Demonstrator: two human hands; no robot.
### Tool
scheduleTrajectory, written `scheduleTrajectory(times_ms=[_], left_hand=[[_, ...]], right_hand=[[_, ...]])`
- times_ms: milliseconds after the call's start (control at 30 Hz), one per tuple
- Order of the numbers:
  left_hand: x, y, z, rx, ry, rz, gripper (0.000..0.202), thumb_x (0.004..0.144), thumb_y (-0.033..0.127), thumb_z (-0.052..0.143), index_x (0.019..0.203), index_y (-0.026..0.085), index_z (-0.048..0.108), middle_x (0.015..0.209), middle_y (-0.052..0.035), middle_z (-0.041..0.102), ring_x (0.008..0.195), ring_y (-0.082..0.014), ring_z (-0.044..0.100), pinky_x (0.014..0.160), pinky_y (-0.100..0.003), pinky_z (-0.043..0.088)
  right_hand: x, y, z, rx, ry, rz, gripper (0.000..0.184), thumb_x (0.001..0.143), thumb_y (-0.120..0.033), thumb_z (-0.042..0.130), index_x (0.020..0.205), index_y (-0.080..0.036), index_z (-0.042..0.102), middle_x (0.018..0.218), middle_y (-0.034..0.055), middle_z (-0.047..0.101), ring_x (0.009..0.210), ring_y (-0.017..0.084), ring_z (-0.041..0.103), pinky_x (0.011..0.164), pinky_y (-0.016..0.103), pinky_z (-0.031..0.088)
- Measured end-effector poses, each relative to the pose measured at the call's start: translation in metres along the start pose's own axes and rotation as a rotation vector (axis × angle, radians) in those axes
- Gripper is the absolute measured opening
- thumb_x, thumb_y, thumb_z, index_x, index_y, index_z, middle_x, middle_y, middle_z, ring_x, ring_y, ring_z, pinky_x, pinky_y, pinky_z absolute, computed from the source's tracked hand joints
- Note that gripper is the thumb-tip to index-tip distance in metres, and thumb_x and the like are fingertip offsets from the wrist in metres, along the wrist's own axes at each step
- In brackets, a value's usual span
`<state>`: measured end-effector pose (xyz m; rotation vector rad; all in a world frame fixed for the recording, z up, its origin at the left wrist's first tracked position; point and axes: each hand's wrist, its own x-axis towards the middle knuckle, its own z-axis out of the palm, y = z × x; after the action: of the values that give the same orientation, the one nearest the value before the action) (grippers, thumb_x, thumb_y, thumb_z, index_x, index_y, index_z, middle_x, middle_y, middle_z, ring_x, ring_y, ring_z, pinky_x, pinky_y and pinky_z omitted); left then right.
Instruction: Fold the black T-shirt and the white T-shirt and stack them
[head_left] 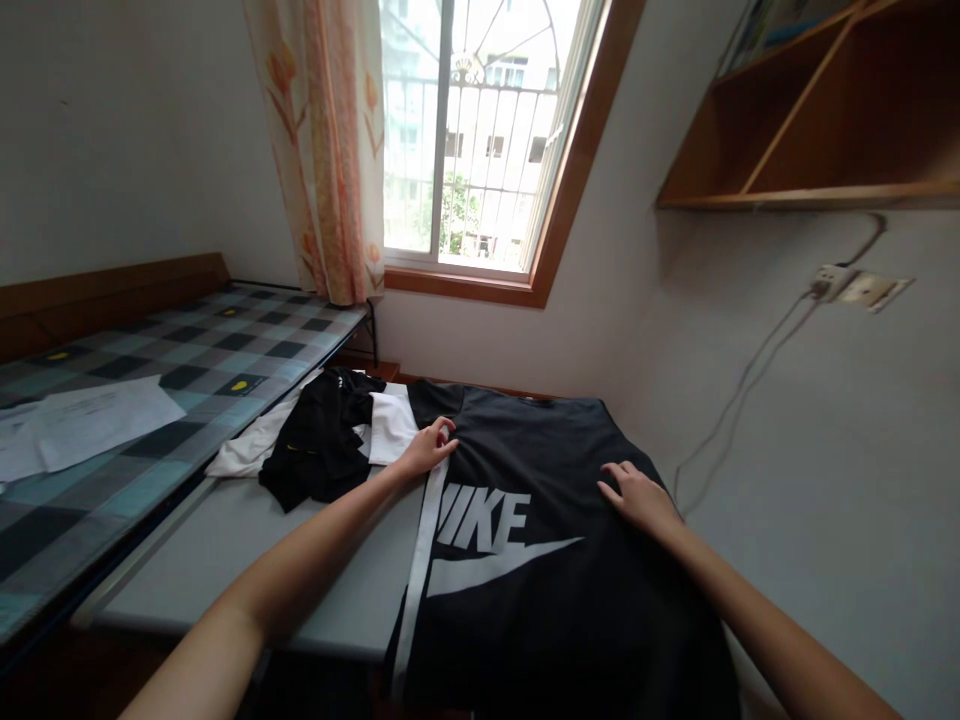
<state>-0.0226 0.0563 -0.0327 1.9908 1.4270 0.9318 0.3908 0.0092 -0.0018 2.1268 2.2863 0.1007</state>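
Note:
A black T-shirt (517,430) with grey NIKE lettering and a swoosh lies spread over the table, its lower part hanging toward me. A white stripe (421,560) runs down its left side. My left hand (427,448) rests at that left edge near the sleeve, its fingers loosely curled with a gap between thumb and forefinger. On the shirt's right side lies my right hand (639,492), fingers apart on the fabric. White cloth (393,428) shows just left of the shirt; whether it belongs to the sleeve I cannot tell.
Crumpled black clothing (319,445) and a white garment (251,445) lie at the table's left. Beside the grey tabletop (330,560) is a bed with a checked mattress (195,345) and papers (105,425). A wall shelf (810,150) and a socket with cords (829,285) are at right.

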Motion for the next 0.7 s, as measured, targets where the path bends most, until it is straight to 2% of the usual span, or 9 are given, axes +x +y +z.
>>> scheduleTrajectory(times_ms=[67, 200, 300, 400, 500, 600, 700], left_hand=[[-0.01, 0.005, -0.006, -0.029, -0.11, 0.012, 0.035, 0.081, 0.035, 0.061, 0.113, 0.02, 0.058, 0.07, 0.0044, 0.059, 0.065, -0.0124, 0.056, 0.063, -0.023, 0.043], [-0.034, 0.022, -0.021, -0.044, -0.392, 0.013, 0.032, 0.079, 0.037, 0.064, 0.104, 0.018, 0.067, 0.076, 0.0004, 0.061, 0.067, -0.0127, 0.057, 0.063, -0.023, 0.044], [-0.051, 0.034, -0.029, -0.029, -0.545, 0.015, 0.035, 0.076, 0.038, 0.068, 0.106, 0.02, 0.069, 0.09, -0.0023, 0.063, 0.073, -0.0134, 0.058, 0.068, -0.024, 0.046], [-0.064, 0.044, -0.031, -0.059, -0.512, -0.018, 0.036, 0.07, 0.032, 0.074, 0.104, 0.02, 0.07, 0.101, -0.004, 0.06, 0.083, -0.0154, 0.058, 0.074, -0.026, 0.049], [-0.073, 0.05, -0.03, -0.3, -0.461, -0.148, 0.046, 0.071, 0.028, 0.074, 0.115, 0.021, 0.065, 0.108, -0.0057, 0.058, 0.087, -0.016, 0.06, 0.072, -0.027, 0.052], [-0.08, 0.053, -0.029, -0.471, -0.547, -0.303, 0.061, 0.072, 0.033, 0.075, 0.129, 0.024, 0.056, 0.101, -0.0035, 0.057, 0.071, -0.0117, 0.061, 0.061, -0.026, 0.054], [-0.087, 0.051, -0.029, -0.451, -0.63, -0.4, 0.063, 0.067, 0.034, 0.08, 0.125, 0.022, 0.058, 0.087, 0.001, 0.054, 0.059, -0.0091, 0.06, 0.054, -0.025, 0.055]], right_hand=[[-0.015, 0.019, -0.009, -0.025, -0.049, 0.135, 0.036, 0.094, -0.042, 0.04, 0.108, -0.019, 0.064, 0.11, 0.0138, 0.067, 0.095, 0.029, 0.067, 0.078, 0.037, 0.05], [-0.042, 0.056, -0.011, -0.047, -0.161, 0.378, 0.047, 0.091, -0.054, 0.04, 0.092, -0.016, 0.067, 0.093, 0.0185, 0.07, 0.088, 0.036, 0.068, 0.072, 0.044, 0.05], [-0.061, 0.074, -0.007, 0.029, -0.236, 0.403, 0.049, 0.088, -0.059, 0.042, 0.077, -0.018, 0.066, 0.082, 0.0171, 0.071, 0.085, 0.036, 0.069, 0.072, 0.044, 0.05], [-0.076, 0.079, -0.005, 0.152, -0.19, 0.316, 0.041, 0.086, -0.053, 0.047, 0.067, -0.021, 0.063, 0.074, 0.012, 0.07, 0.079, 0.031, 0.068, 0.072, 0.039, 0.049], [-0.083, 0.076, -0.006, 0.213, -0.059, 0.288, 0.03, 0.083, -0.042, 0.049, 0.064, -0.021, 0.061, 0.074, 0.0106, 0.071, 0.076, 0.029, 0.068, 0.069, 0.035, 0.048], [-0.083, 0.071, -0.007, 0.368, -0.01, 0.337, 0.024, 0.08, -0.035, 0.048, 0.065, -0.021, 0.06, 0.075, 0.0102, 0.071, 0.075, 0.026, 0.068, 0.068, 0.033, 0.05], [-0.086, 0.064, -0.006, 0.581, -0.041, 0.448, 0.027, 0.082, -0.04, 0.045, 0.076, -0.02, 0.061, 0.071, 0.0098, 0.071, 0.067, 0.024, 0.068, 0.059, 0.032, 0.052]])
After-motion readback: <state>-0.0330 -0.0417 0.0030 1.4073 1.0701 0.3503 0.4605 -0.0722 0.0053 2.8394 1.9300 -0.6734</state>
